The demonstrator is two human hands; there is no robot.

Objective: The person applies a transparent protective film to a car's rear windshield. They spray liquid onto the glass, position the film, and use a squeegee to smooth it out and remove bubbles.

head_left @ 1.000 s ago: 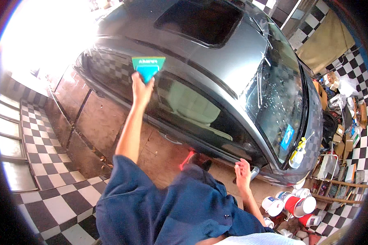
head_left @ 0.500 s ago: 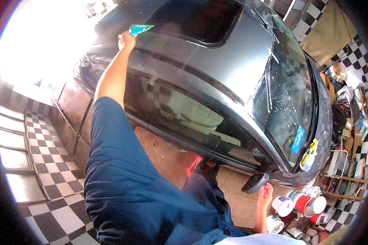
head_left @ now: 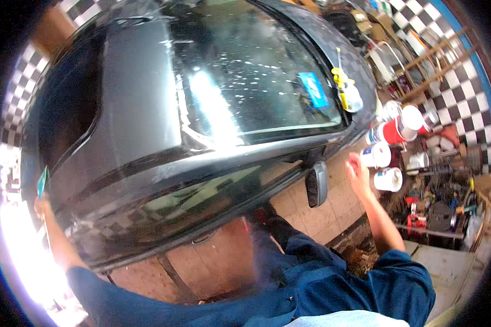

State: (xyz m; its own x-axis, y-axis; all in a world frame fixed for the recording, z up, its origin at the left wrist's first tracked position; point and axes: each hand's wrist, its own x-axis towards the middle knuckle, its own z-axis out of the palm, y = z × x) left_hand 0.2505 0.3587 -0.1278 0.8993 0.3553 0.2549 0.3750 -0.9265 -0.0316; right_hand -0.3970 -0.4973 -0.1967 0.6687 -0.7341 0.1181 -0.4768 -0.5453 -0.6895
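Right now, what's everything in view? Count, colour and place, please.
car: one, dark grey, middle
sunroof: one, black, left
windshield: one, dark, upper middle
rectangular sheet: one, blue, windshield's right
side mirror: one, grey, car's near side
spray bottle: one, yellow-white, right of windshield
buckets: several, white and red, right
clutter: uncounted, mixed colours, far right
wall tiles: many, black-and-white, upper right
floor: one, brown, beside car
squeegee: one, teal, far left
left hand: one, bare, gripping squeegee
right hand: one, bare, empty, by buckets
sleeves: two, dark blue, lower edge

The view swung toward the windshield, putting the left hand and squeegee far left, the right hand higher.
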